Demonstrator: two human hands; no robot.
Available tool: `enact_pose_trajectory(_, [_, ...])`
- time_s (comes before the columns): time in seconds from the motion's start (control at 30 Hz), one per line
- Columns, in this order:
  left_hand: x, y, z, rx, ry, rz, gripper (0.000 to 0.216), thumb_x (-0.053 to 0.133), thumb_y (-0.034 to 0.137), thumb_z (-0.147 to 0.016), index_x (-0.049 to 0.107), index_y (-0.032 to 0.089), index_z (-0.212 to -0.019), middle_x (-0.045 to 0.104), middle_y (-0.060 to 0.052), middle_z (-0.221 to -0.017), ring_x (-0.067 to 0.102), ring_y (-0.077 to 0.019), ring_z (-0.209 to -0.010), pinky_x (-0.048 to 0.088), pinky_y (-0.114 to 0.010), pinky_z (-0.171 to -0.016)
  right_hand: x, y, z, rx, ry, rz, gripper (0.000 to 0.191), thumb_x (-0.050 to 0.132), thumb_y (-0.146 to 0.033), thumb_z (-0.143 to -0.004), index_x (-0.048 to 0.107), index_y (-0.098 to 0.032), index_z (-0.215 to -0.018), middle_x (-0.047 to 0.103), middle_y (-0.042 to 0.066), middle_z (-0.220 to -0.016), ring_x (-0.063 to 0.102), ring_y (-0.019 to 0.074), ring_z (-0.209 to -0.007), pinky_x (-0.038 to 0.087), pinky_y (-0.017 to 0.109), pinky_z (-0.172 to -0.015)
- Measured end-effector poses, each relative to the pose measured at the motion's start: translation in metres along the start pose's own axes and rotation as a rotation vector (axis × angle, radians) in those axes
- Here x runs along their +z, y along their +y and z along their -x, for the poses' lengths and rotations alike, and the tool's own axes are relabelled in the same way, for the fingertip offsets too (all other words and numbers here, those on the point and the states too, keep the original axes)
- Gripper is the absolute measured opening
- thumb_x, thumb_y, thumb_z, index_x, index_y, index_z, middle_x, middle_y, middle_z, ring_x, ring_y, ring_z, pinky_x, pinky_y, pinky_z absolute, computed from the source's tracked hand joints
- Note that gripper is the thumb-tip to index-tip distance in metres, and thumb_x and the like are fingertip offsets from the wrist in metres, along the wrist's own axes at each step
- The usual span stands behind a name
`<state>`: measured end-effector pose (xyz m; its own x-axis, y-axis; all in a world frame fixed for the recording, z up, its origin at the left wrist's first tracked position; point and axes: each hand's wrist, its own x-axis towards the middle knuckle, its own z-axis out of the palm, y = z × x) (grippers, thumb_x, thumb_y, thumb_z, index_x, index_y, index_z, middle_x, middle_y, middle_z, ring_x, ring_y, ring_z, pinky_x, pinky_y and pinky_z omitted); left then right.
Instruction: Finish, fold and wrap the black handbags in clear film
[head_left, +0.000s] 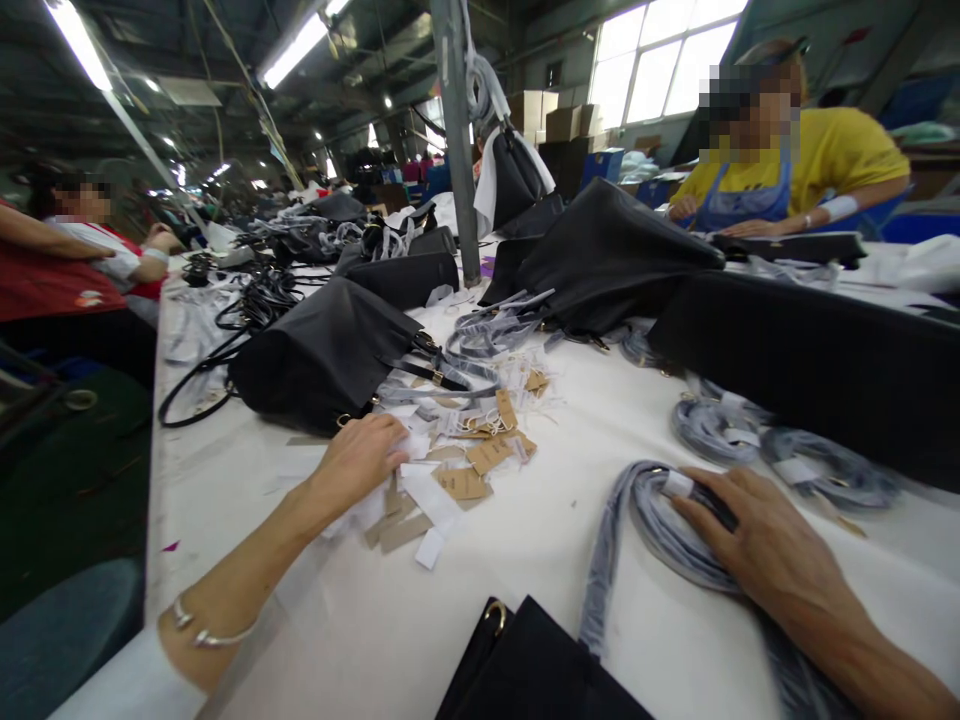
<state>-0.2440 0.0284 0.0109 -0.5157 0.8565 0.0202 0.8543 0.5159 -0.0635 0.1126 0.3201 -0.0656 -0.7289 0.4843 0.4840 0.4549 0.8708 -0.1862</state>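
My left hand reaches into a scatter of brown and white paper tags on the white table; its fingers curl down onto the white slips, and what they hold is hidden. My right hand lies palm down on a grey wrapped bag strap, fingers pressed over it near a white label. That strap runs down to a black bag at the near edge. A black handbag lies just beyond my left hand.
More black bags and a long dark panel cross the table to the right. Coiled wrapped straps lie by the panel. A steel pole rises mid-table. A person in yellow works opposite; another person in red sits at left.
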Motion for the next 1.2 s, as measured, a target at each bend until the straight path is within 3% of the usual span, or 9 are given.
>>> enact_pose_trajectory(0.1, [-0.008,0.026,-0.01,0.085,0.054,0.069,0.024,0.053,0.025,-0.09,0.067,0.022,-0.109,0.066,-0.006,-0.11,0.058,-0.0223,-0.107,0.042,-0.033,-0.094,0.0,0.0,0.0,0.01,-0.008,-0.002,0.045,0.046,-0.053,-0.09,0.065,-0.016,-0.106,0.064,0.01,-0.086,0.06,0.0292,-0.086,0.047,0.043,-0.08])
enact_pose_trajectory(0.2, [-0.006,0.043,-0.017,0.139,0.01,0.185,0.028,0.042,0.033,-0.096,0.067,0.023,-0.101,0.067,-0.004,-0.101,0.059,-0.0204,-0.098,0.043,-0.031,-0.088,-0.001,-0.001,0.001,0.023,-0.017,0.0,0.043,0.048,-0.052,-0.09,0.065,-0.016,-0.107,0.064,0.011,-0.087,0.06,0.029,-0.087,0.047,0.043,-0.081])
enact_pose_trajectory(0.3, [0.001,0.049,-0.022,0.141,-0.027,0.195,0.025,0.047,0.037,-0.094,0.066,0.022,-0.097,0.066,-0.004,-0.097,0.058,-0.0216,-0.095,0.042,-0.031,-0.083,-0.003,-0.003,0.001,0.032,-0.019,-0.019,0.041,0.048,-0.05,-0.09,0.065,-0.017,-0.108,0.064,0.011,-0.087,0.061,0.0292,-0.088,0.047,0.043,-0.081])
enact_pose_trajectory(0.4, [0.004,0.047,-0.026,0.138,-0.022,0.183,0.014,0.057,0.033,-0.088,0.064,0.02,-0.09,0.065,-0.005,-0.093,0.056,-0.0221,-0.092,0.041,-0.03,-0.079,-0.003,-0.003,0.001,0.039,-0.006,-0.04,0.041,0.048,-0.051,-0.089,0.065,-0.018,-0.107,0.065,0.011,-0.087,0.061,0.0301,-0.088,0.047,0.044,-0.08])
enact_pose_trajectory(0.6, [0.006,0.039,-0.033,0.169,-0.04,0.284,0.012,0.052,0.023,-0.084,0.059,0.021,-0.074,0.062,-0.002,-0.08,0.054,-0.0208,-0.082,0.038,-0.029,-0.071,-0.004,-0.005,-0.001,0.053,-0.011,-0.04,0.039,0.05,-0.05,-0.089,0.066,-0.018,-0.104,0.064,0.01,-0.086,0.06,0.029,-0.087,0.046,0.043,-0.08])
enact_pose_trajectory(0.83, [0.011,0.03,-0.038,0.143,-0.025,0.315,0.026,0.041,0.035,-0.089,0.058,0.021,-0.076,0.061,-0.003,-0.081,0.055,-0.0214,-0.08,0.038,-0.031,-0.073,-0.013,-0.017,-0.004,0.113,-0.084,-0.016,0.032,0.05,-0.041,-0.092,0.064,-0.017,-0.108,0.063,0.01,-0.091,0.058,0.0265,-0.09,0.046,0.04,-0.083])
enact_pose_trajectory(1.2, [-0.015,0.005,-0.023,-0.131,0.094,0.678,0.033,0.043,0.048,-0.086,0.058,0.02,-0.078,0.066,-0.003,-0.082,0.059,-0.0198,-0.083,0.044,-0.029,-0.08,-0.006,-0.006,-0.001,0.033,-0.012,-0.041,0.042,0.047,-0.053,-0.089,0.065,-0.018,-0.104,0.064,0.011,-0.087,0.06,0.0298,-0.086,0.045,0.044,-0.081])
